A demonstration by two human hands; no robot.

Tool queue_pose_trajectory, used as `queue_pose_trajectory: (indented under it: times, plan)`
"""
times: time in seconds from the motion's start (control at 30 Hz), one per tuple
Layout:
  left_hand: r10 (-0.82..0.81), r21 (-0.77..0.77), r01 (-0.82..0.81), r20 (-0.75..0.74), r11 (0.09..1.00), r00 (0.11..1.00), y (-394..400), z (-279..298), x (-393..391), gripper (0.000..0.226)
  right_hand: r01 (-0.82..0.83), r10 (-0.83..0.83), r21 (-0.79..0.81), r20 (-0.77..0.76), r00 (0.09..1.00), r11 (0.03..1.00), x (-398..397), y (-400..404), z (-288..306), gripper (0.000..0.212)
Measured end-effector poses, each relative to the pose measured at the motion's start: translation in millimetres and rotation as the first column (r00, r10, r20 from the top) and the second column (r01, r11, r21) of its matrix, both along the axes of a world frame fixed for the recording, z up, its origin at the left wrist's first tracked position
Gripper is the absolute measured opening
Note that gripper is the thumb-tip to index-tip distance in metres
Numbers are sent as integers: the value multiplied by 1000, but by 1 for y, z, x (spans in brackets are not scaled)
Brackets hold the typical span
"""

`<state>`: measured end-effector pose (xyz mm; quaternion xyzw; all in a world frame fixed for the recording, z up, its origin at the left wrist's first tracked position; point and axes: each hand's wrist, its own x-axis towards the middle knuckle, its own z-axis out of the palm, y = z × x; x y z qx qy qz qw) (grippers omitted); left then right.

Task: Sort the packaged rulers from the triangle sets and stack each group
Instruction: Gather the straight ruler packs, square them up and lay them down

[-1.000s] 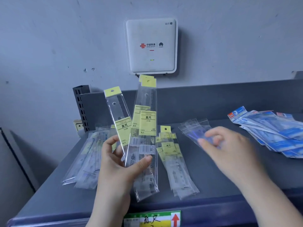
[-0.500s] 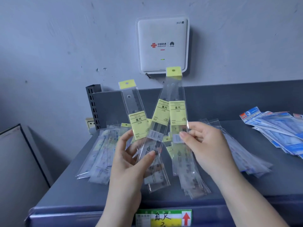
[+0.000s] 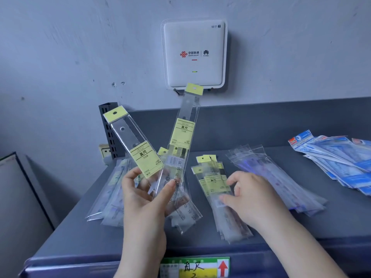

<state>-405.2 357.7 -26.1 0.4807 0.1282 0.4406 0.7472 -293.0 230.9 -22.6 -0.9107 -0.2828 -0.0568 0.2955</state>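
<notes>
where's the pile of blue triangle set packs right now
In the head view, the blue triangle set packs lie fanned at the far right of the grey shelf, right of the clear sleeve pile and beyond the right hand.

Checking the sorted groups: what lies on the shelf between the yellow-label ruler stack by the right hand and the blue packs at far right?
A fanned pile of clear packets, seen in the head view.

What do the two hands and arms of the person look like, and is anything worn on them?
Both are bare. The left hand and the right hand carry no glove, ring or watch that shows. No sleeve covers either forearm as far as the frame reaches. The fingers bear no marking.
</notes>
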Motion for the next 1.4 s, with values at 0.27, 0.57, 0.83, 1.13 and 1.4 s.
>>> queue_pose_trajectory:
  times: [0.27, 0.57, 0.83, 1.13, 1.4]
  plan:
    - [-150, 192, 172, -121, 966, 981, -2, -1, -4, 64, -252, 425, 562, -200, 883, 787, -18, 13, 20, 21]
    - [-201, 53, 205, -71, 977, 977, -3, 3, -3, 39, -93, 461, 785, -259, 849, 612, 0, 6, 28, 21]
    - [-118, 47, 122, -87, 991, 989, 3, -2, 2, 51, -111, 149, 207, -178, 973, 972, 9, 0, 4, 27]
    - [-146, 141, 171, -170, 975, 975, -6, 5, -1, 37, -188, 208, 378, -13, 978, 906, -2, -3, 5, 19]
    - [-107, 297, 210, -327, 931, 939, -13, 4, 4, 24, -329, 522, 574, -208, 827, 750, -10, -1, 10, 34]
